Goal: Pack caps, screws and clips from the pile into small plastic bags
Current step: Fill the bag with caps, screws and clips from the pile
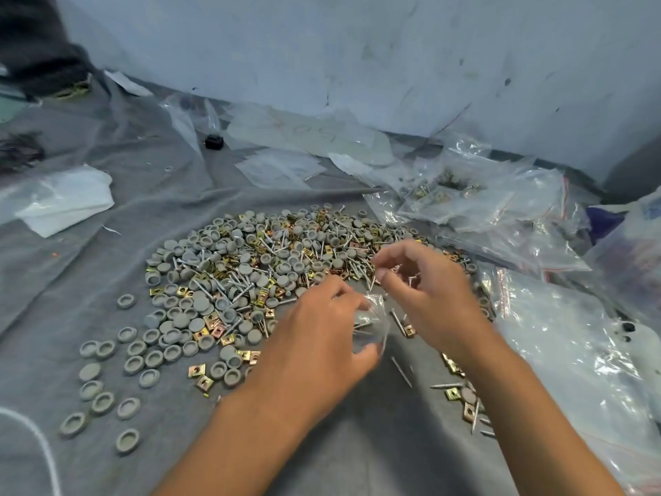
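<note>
A pile [272,266] of caps, screws and clips lies mid-frame on a cloth [107,281]. Loose caps [103,399] trail toward the lower left. Both hands [379,309] meet at the pile's right edge around a small bag [372,322], with screws [400,370] below them. Bags [500,209] heap at right before the wall [357,48] across the top. Folded plastic [68,198] lies at left.

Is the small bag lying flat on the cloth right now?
No, the left hand holds the small plastic bag up off the grey cloth while the right hand works at its mouth.
</note>
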Available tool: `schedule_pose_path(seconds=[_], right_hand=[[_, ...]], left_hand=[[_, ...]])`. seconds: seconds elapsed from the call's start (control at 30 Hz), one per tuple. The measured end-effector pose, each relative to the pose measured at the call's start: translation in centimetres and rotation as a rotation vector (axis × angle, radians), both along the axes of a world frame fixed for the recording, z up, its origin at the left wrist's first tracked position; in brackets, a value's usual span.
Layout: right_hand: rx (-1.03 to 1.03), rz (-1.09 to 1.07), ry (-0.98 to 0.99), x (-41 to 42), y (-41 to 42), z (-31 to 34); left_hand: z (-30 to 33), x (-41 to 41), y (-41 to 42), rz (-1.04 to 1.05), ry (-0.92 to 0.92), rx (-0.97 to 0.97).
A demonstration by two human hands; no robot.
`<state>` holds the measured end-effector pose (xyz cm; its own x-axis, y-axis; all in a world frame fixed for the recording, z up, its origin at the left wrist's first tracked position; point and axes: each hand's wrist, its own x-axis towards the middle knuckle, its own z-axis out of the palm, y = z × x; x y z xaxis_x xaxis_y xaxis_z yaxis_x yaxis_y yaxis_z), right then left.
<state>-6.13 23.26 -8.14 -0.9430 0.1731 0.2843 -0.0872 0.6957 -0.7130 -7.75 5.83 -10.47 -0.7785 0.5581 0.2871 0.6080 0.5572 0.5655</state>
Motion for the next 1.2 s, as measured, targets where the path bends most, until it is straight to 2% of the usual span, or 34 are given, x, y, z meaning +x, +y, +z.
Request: schedule_pose_path(seconds=[0.07, 0.13, 0.33, 0.57, 0.7, 0.77, 0.93, 1.03, 1.2], right_hand=[[0.094, 0.025, -0.175, -3.2, -0.3, -0.5], [0.244, 0.106, -0.268, -6.3, -1.0, -0.8], [0.531, 0.381, -0.328, -12.0, -3.8, -1.0], [0.693, 0.413, -0.265, -12.3, -4.9, -2.2], [0.76, 0.396, -0.316, -12.3, -5.3, -2.3], [0.7, 0.353, -0.323, -11.9, -5.1, -2.0], [0.28, 0.175, -0.178, -7.0, -3.6, -0.1], [0.04, 0.167, -0.039, -2.1, -3.1, 1.4], [0.236, 0.248, -0.018, 1.6, -3.3, 2.6]], left_hand=[[0.1, 0.2, 0.1, -0.01, 0.003, -0.006], [0.0, 0.1, 0.0, -0.019, -0.009, -0.014], [-0.4, -0.3, -0.9, -0.009, -0.061, -0.092], [0.3, -0.4, -1.7, 0.008, -0.055, -0.108], [0.5, -0.3, -1.6, -0.002, -0.062, -0.145], [0.7, -0.3, -1.7, -0.003, -0.074, -0.151], [0.5, -0.8, -1.8, 0.019, -0.109, -0.111], [0.4, -1.1, -1.7, 0.069, -0.133, -0.028], [0.1, -1.4, -1.3, 0.116, -0.116, 0.001]])
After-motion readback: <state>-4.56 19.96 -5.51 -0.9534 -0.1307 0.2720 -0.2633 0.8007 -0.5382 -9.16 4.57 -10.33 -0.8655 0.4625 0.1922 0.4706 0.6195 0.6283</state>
